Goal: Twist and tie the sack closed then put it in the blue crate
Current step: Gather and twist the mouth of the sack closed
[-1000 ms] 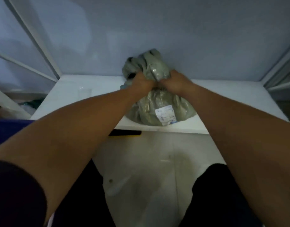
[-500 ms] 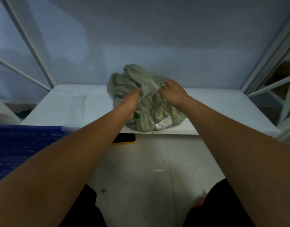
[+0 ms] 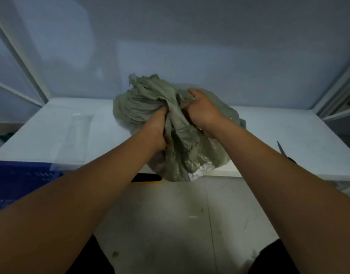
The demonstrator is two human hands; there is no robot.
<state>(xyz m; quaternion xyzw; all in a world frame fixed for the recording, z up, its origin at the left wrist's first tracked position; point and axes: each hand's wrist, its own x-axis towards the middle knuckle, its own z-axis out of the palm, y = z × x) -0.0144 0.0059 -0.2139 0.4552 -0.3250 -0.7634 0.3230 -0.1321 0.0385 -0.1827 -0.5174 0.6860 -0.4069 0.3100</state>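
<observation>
A grey-green plastic sack (image 3: 182, 155) with a white label rests on the front edge of a white table (image 3: 279, 139), its bottom hanging slightly over the edge. Its loose top is bunched and flops to the left and back. My left hand (image 3: 160, 129) is clenched on the gathered neck of the sack. My right hand (image 3: 202, 109) grips the sack's material just to the right of it, fingers dug into the folds. The blue crate (image 3: 18, 180) sits low at the left, partly hidden behind my left forearm.
A clear plastic sleeve (image 3: 75, 135) lies flat on the table's left part. A dark pointed tool (image 3: 285, 153) rests near the table's right front edge. A black and yellow object (image 3: 146, 177) shows under the table. White frame posts stand at both sides.
The sack's top has spread and flopped further left. Both hands have shifted their hold on the neck, the left one lower and nearer to me. The view has moved closer.
</observation>
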